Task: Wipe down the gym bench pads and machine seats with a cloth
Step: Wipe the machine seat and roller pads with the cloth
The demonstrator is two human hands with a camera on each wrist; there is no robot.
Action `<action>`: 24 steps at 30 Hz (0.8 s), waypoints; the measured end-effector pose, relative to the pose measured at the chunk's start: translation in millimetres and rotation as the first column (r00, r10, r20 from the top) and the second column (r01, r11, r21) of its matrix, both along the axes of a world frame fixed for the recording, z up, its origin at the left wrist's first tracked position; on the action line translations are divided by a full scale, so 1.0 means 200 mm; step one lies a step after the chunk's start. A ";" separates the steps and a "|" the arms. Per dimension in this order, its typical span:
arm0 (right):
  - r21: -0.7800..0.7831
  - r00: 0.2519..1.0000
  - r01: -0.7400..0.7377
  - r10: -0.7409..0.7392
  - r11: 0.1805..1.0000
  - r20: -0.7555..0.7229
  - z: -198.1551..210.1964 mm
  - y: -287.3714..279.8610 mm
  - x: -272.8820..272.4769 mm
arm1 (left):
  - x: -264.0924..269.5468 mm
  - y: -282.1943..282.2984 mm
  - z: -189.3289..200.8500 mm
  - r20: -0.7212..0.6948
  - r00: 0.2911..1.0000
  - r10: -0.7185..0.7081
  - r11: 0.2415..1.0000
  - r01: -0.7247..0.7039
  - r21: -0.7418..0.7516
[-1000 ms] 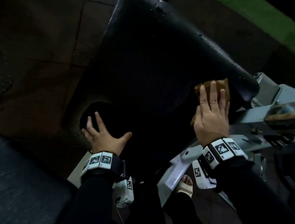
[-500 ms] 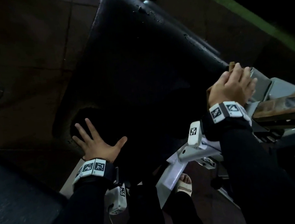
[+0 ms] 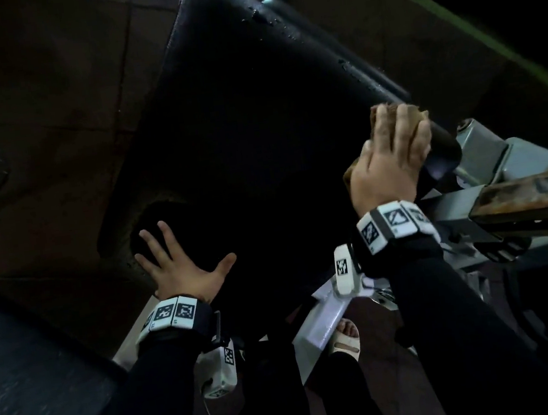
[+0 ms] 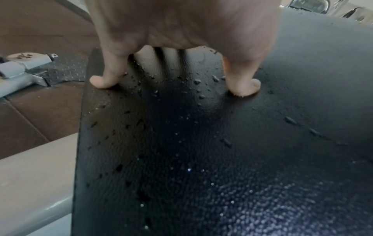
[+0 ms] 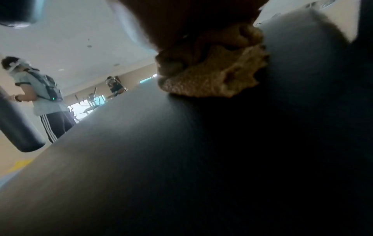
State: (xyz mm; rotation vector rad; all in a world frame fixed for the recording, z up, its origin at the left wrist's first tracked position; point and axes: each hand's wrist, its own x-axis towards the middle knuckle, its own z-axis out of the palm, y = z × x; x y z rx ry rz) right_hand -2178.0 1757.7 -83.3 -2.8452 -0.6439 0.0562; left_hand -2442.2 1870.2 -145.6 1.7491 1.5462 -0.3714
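Note:
A wide black bench pad [image 3: 255, 123] fills the head view, tilted away from me. Water drops bead on the pad [image 4: 201, 143] around my left hand [image 4: 173, 79]. That left hand [image 3: 182, 256] lies flat near the pad's lower left edge, fingers spread and pressing, holding nothing. My right hand [image 3: 393, 151] is at the pad's right edge, its fingers curled over a bunched tan cloth [image 3: 377, 115]. In the right wrist view the cloth [image 5: 212, 75] sits crumpled under the palm against the pad [image 5: 181, 159].
A grey machine frame [image 3: 487, 160] and a rusty brown bar [image 3: 533, 192] stand just right of the pad. Another dark pad [image 3: 27, 375] lies at lower left. Tiled floor [image 3: 45, 97] surrounds it. Two people [image 5: 40, 95] and a punching bag [image 5: 16, 124] stand beyond.
My right hand slid the cloth from the pad's near right surface out to its right edge, and its flat fingers curled round the cloth. The left hand stayed pressed flat.

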 end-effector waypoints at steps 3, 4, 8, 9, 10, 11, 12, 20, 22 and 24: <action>0.030 0.996 0.090 -0.089 0.996 -0.017 -0.02 -0.10 -0.05 | 0.00 0.00 0.01 0.003 1.000 -0.001 1.000 0.001 0.014; 0.037 0.989 0.150 -0.150 0.988 -0.005 -0.02 -0.11 -0.04 | 0.00 0.00 0.01 0.003 1.000 -0.002 1.000 0.002 0.018; 0.017 0.926 0.376 -0.375 0.927 -0.040 0.03 -0.04 0.14 | 0.01 0.00 0.00 -0.017 1.000 -0.001 1.000 0.002 0.023; 0.012 0.907 0.418 -0.416 0.908 -0.067 0.04 -0.01 0.19 | 0.01 0.00 -0.01 -0.024 1.000 -0.001 1.000 0.002 0.025; 0.003 0.891 0.448 -0.446 0.894 -0.078 0.06 0.03 0.23 | 0.01 0.00 -0.01 -0.027 1.000 0.001 1.000 0.000 0.028; -0.010 0.884 0.462 -0.461 0.887 -0.078 0.07 0.06 0.26 | 0.01 0.00 -0.01 -0.028 1.000 0.003 1.000 -0.002 0.030; -0.021 0.886 0.456 -0.456 0.890 -0.079 0.08 0.09 0.28 | 0.01 0.00 -0.01 -0.028 1.000 0.004 1.000 -0.003 0.030; -0.048 0.997 0.053 -0.055 0.997 -0.046 0.05 0.09 0.05 | 0.01 0.00 0.00 -0.012 1.000 0.016 1.000 -0.016 0.022; -0.028 0.997 0.047 -0.048 0.999 -0.063 0.03 -0.01 0.01 | 0.01 0.00 0.01 -0.002 1.000 0.023 1.000 -0.022 0.016; -0.021 0.993 0.100 -0.101 0.995 -0.058 0.02 -0.07 0.03 | 0.01 0.00 0.01 0.000 1.000 0.029 0.999 -0.029 0.016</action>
